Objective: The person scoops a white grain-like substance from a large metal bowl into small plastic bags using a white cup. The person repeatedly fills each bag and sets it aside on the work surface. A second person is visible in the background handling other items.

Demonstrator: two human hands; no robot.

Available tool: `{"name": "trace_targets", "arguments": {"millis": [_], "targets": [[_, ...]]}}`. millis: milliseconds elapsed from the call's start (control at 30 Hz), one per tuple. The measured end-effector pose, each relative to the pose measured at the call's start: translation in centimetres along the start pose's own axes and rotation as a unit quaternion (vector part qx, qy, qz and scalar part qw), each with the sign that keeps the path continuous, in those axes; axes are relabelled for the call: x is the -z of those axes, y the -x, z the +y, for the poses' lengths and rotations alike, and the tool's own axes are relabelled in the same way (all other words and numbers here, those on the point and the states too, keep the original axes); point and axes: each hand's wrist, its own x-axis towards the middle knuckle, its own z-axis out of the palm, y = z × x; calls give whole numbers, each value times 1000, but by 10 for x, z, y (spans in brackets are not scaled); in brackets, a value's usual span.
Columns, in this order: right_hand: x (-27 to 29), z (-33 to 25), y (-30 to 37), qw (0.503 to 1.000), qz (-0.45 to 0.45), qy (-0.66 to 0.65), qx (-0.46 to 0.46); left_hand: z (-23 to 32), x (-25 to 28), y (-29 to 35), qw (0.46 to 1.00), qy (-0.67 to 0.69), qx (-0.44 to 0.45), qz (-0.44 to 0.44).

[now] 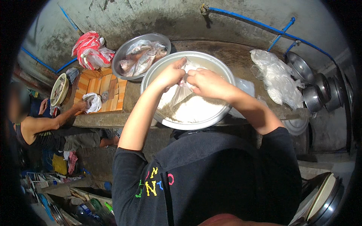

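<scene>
Plastic is what I am dealing with here: a thin clear bag that I am holding over the big metal basin on the bench. My left hand is pinching the bag's gathered top from one side, and my right hand is gripping it just beside, both clenched on the film near the mouth. I am judging the bag to be soft and limp, likely wet and slippery, and easy to tear if I am pulling hard at one spot. Its lower part is sagging into the basin, so I am guessing it is carrying some weight; taking hold high up, where the film is bunched, is looking like the safest grip. Whether the mouth is knotted I cannot tell.

The bag is looking cloudy and wrinkled, catching white glints, with a pale mass showing through it. It is blending into the whitish contents of the basin, so I cannot tell where one is ending and the other beginning.

Behind the basin, a second metal bowl is holding bagged fish. A heap of crumpled clear bags is lying to my right on the bench, and another person's hand is resting on a wooden board to my left.
</scene>
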Motion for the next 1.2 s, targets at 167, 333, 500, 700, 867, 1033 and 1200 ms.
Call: {"name": "trace_targets", "arguments": {"millis": [167,333,500,700,867,1033,1200], "targets": [[-3,-8,-1,999,37,-1,-26,13,14,10,999,37,2,-20],[6,-23,7,994,103,-33,20,8,29,18,997,77,-18,-20],[11,-49,50,938,319,-41,-126,5,44,27,994,106,-22,-30],[-63,-34,71,950,192,-52,-241,0,56,27,987,147,-38,-52],[-87,-42,33,898,255,-214,-286,11,58,40,988,144,-16,-56],[-76,-26,8,834,176,-400,-336,9,63,38,987,127,-29,-96],[-37,-20,15,823,269,-337,-370,-3,58,37,989,132,-28,-58]]}}
